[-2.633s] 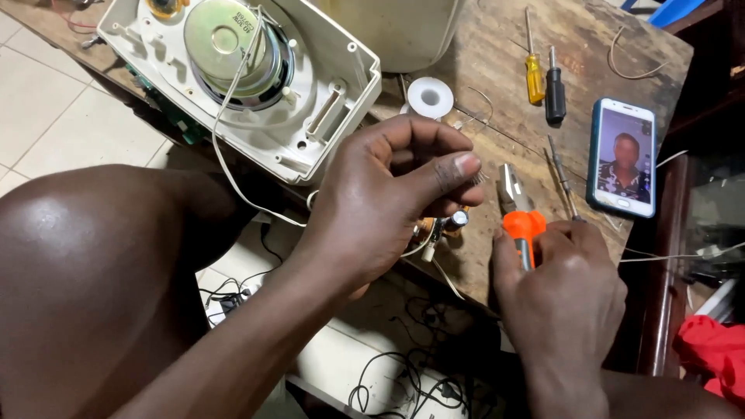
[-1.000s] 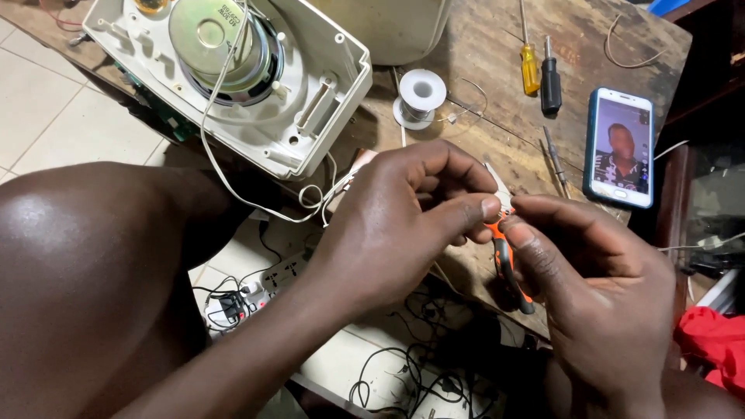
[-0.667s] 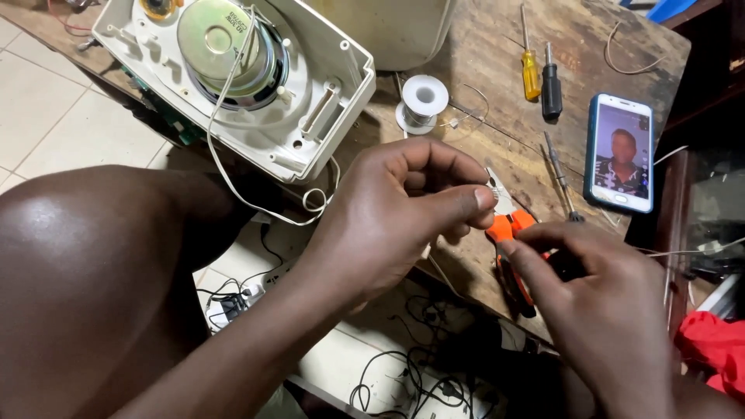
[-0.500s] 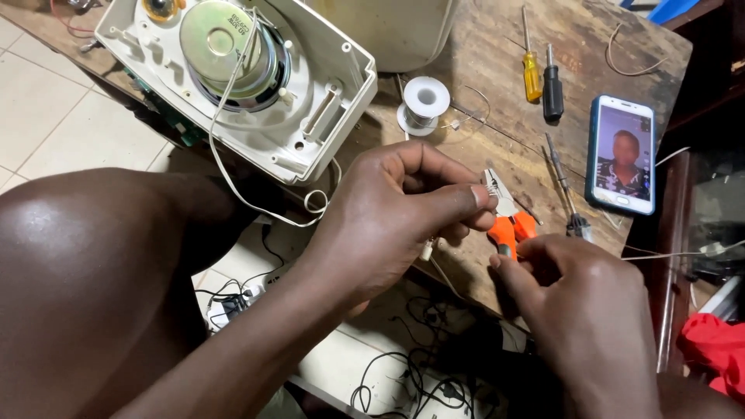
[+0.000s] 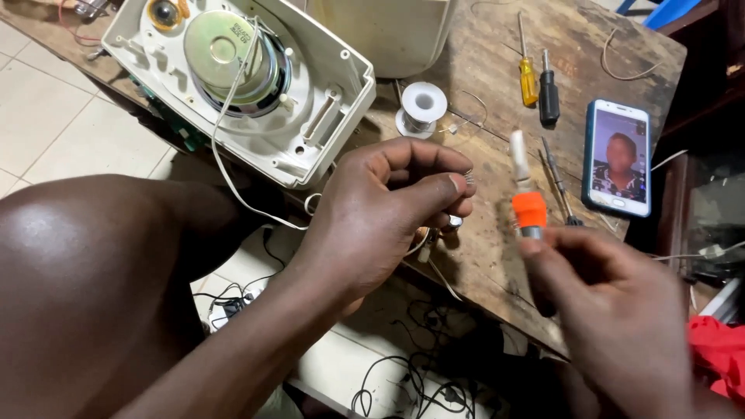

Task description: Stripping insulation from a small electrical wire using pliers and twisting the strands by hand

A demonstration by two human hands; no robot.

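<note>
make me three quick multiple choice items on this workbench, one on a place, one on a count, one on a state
1. Where does the solder spool lie?
A. on the wooden bench between the open speaker housing and the screwdrivers
B. on the floor tiles
C. on top of the phone

2. How many screwdrivers lie side by side left of the phone?
A. one
B. two
C. four

3. What state is the phone in?
A. screen dark
B. face down
C. screen lit, showing a person

Answers: 1 A, the spool sits on the bench beside the white speaker housing. 2 B, a yellow-handled screwdriver and a black-handled screwdriver. 3 C, the screen glows.
</note>
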